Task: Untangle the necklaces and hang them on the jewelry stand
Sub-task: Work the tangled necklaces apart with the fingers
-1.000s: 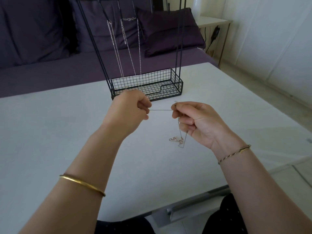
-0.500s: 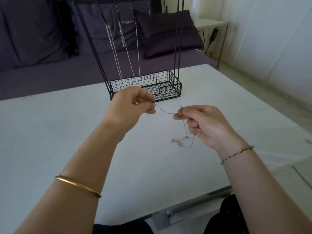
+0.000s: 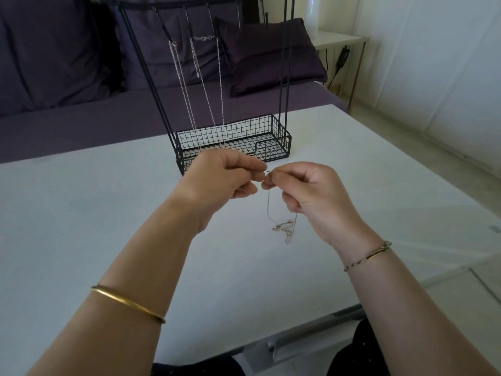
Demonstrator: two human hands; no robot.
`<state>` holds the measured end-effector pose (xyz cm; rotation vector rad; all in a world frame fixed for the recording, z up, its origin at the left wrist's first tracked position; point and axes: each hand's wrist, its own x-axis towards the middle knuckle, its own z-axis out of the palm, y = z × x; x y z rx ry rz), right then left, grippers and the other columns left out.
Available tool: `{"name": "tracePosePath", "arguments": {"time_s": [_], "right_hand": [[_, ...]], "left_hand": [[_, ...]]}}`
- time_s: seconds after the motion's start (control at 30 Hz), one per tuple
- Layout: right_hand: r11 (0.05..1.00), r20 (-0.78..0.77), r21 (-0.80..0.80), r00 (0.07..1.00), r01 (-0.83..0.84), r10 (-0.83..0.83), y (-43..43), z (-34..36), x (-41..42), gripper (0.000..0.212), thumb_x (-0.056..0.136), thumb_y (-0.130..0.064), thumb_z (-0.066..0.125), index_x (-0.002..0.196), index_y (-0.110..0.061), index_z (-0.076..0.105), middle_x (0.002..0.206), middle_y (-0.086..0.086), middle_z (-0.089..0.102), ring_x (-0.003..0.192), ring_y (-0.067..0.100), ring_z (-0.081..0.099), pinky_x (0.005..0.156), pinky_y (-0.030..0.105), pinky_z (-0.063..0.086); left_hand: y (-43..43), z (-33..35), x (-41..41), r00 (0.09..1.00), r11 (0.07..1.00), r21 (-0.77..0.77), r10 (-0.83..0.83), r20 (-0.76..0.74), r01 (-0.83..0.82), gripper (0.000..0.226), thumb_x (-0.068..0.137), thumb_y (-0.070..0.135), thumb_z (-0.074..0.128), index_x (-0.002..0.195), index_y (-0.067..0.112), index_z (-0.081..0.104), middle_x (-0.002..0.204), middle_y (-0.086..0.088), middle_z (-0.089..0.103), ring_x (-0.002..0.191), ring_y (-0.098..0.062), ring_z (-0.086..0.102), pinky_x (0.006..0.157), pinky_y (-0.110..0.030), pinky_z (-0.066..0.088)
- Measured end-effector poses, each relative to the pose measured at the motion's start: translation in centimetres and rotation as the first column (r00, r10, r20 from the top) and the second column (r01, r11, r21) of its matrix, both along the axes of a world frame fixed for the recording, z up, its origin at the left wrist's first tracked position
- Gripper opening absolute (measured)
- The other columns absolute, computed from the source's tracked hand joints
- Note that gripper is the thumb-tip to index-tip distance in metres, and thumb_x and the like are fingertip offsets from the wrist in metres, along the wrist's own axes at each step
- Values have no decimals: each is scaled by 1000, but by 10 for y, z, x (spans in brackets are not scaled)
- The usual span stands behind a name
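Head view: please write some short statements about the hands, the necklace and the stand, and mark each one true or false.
1. The left hand and the right hand both pinch the thin necklace, close together. True.
2. On the jewelry stand, silver chains already hang. True.
3. The necklace's lower end lies in the stand's basket. False: it is under the right hand, over the table, in front of the stand.
4. The left forearm is bare. False: it wears a gold bangle.
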<state>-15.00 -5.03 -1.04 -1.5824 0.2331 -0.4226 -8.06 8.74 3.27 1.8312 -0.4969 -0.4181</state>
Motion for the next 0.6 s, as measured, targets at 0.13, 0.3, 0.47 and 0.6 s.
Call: {"name": "tracePosePath", "arguments": {"time_s": [0.13,0.3,0.47,0.6], "right_hand": [[999,13,-37,1000,17,-17,0,0,0,17,88,-2,57,75,-4,69,77,14,70,44,11,37,44,23,29],[999,4,-46,1000,10,-10,0,1,0,17,88,-2,57,77,-5,69,73,9,70,44,9,37,43,21,30],[996,-2,-88,1000,12,-13,0,1,0,17,87,-3,56,75,-5,69,72,6,70,45,10,37,44,21,31],[986,-7,-164,1000,15,-16,-2,0,1,17,86,-6,57,74,-4,69,78,26,65,48,15,37,46,25,30]], "left_hand": [[0,0,0,1000,1000,-2,-6,-8,6,31,89,-9,50,89,14,71,78,2,73,57,-3,60,67,-19,55],[0,0,0,1000,1000,17,-16,20,15,35,87,-10,49,87,16,72,75,5,74,56,-3,59,66,-18,54],[-1,-1,0,998,999,41,-21,58,18,35,85,-10,49,87,17,72,75,6,74,57,-3,59,71,-21,56],[-1,-1,0,996,998,62,-20,92,15,36,84,-11,49,86,18,72,75,6,74,57,-4,60,70,-20,55]]}}
